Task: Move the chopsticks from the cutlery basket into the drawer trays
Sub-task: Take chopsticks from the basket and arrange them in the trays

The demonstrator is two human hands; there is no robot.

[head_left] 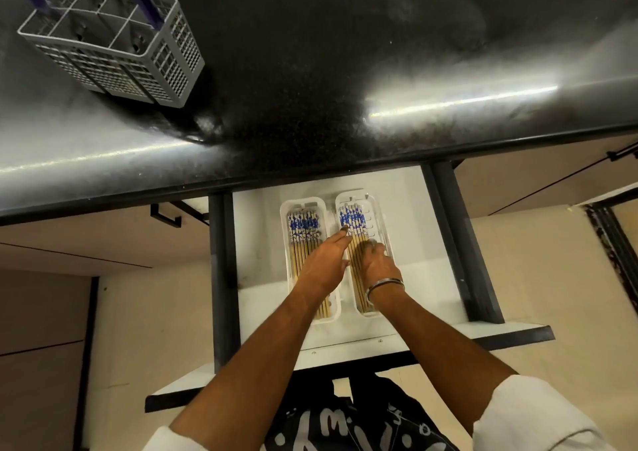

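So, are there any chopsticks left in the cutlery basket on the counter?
No, the compartments of the grey cutlery basket show empty, while chopsticks lie in both drawer trays.

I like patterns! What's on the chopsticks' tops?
Blue-and-white pattern on the chopsticks, head view.

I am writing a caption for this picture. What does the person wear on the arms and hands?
Both forearms are bare. White sleeves are pushed up near the elbows. The right hand has a thin silver-coloured bangle at the wrist. The left hand shows no ring, watch or glove.
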